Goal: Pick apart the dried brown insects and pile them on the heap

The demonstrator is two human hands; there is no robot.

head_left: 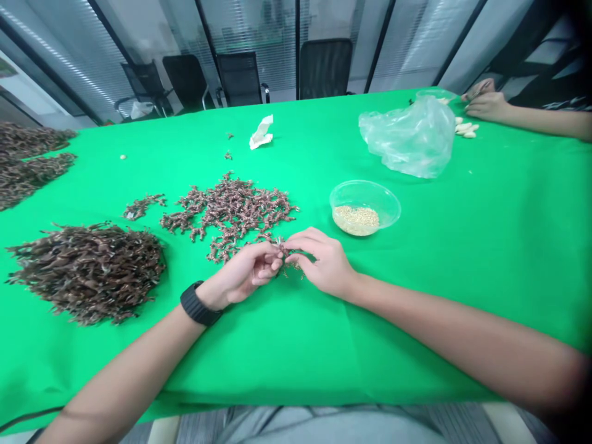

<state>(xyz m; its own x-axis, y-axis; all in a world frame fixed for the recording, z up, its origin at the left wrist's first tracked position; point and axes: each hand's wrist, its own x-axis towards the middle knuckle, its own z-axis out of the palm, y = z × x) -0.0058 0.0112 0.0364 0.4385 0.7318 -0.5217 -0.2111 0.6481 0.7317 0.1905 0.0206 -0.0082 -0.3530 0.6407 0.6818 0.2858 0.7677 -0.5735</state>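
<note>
As both hands pinched a dried sprig (285, 254) between their fingertips, the left hand (245, 274), wearing a black wristband (198, 303), and the right hand (324, 262) nearly met above the green cloth (416, 296). Beside them lay a dense heap of sprigs (87, 274), a looser spread (231, 209) and a clear bowl of grains (363, 209); farther off were a plastic bag (407, 139) and a co-worker's hands (483, 102).

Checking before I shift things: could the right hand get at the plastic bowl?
Probably yes. The right hand lies just short of the plastic bowl, with nothing standing between them on the green cloth. It is working at a brown sprig with the left hand, so it must let go first.
</note>
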